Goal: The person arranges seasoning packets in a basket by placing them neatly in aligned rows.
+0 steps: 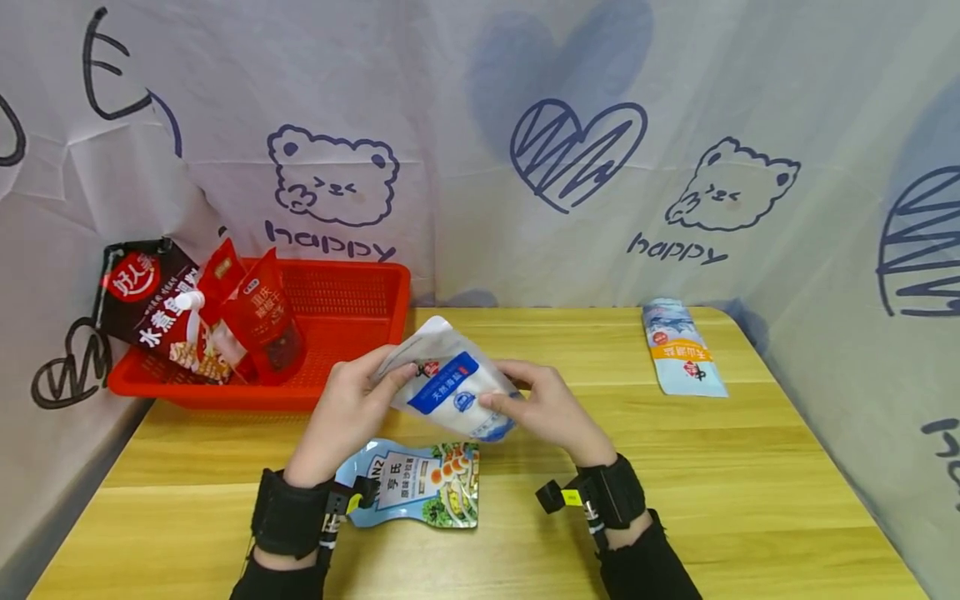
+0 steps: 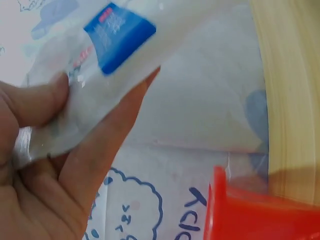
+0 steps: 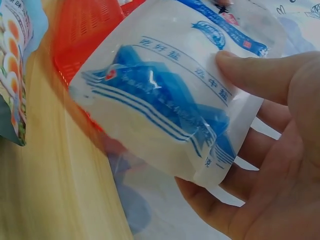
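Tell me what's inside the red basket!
A black packet and red packaging stick up from the red basket. Anything underneath or behind them is covered, so I can't see it.

1. The white pouch (image 1: pixel 448 385) you are holding is reading 天然海盐 and 吃好盐 选中盐.
2. The salad-dressing pouch (image 1: pixel 420 485) is showing you 亨氏 and 原味沙拉酱.
3. The black packet (image 1: pixel 157 304) is bearing 好人家 and 水煮鱼调料.
4. The front red pouch (image 1: pixel 264 317) is displaying 重庆; its next line is blurring.
5. To your right, the light blue pouch (image 1: pixel 682 348) is carrying 天山湖盐.
6. The backdrop (image 1: pixel 465 225) is showing "happy" twice.
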### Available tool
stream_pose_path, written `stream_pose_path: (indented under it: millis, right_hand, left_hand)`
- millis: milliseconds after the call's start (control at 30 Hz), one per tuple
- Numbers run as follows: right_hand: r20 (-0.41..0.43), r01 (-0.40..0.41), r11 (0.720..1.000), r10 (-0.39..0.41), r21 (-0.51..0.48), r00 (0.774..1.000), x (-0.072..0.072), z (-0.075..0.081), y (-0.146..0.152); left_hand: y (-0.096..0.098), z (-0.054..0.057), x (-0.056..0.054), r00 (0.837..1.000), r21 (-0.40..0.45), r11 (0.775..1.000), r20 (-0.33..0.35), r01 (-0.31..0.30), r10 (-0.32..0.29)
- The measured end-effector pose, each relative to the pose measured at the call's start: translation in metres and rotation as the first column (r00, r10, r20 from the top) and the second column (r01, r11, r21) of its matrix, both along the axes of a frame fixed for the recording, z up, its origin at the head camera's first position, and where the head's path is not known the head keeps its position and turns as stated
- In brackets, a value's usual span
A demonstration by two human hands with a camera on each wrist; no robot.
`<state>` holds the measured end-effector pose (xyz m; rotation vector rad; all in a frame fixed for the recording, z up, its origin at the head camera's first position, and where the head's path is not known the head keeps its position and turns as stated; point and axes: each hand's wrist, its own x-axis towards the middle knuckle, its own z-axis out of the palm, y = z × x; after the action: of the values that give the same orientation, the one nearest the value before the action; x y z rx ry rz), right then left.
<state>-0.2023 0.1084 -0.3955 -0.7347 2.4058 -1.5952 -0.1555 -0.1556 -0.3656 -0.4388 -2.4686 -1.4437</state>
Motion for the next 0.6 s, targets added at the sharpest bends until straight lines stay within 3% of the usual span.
stream_pose_path:
  millis: [200,433,600]
  right_hand:
    - [0.024,0.054,0.997,-0.052,-0.051,0.998,-0.002,-0.003,-0.007]
    - [-0.029,0.155,0.976,-0.161,-0.153,0.987,-0.005,-0.006,-0.019]
    - [-0.025,0.174,0.950,-0.187,-0.258,0.982,-0.009,-0.011,-0.029]
  left_hand:
    - [0.003,0.013,0.001,0.990,-0.008,0.999,-0.132,-0.046,0.045]
    - [-0.007,0.036,0.001,0.978,-0.009,0.995,-0.186,-0.098,0.095]
    - [-0.020,0.052,-0.002,0.960,-0.018,0.986,-0.234,-0.163,0.155]
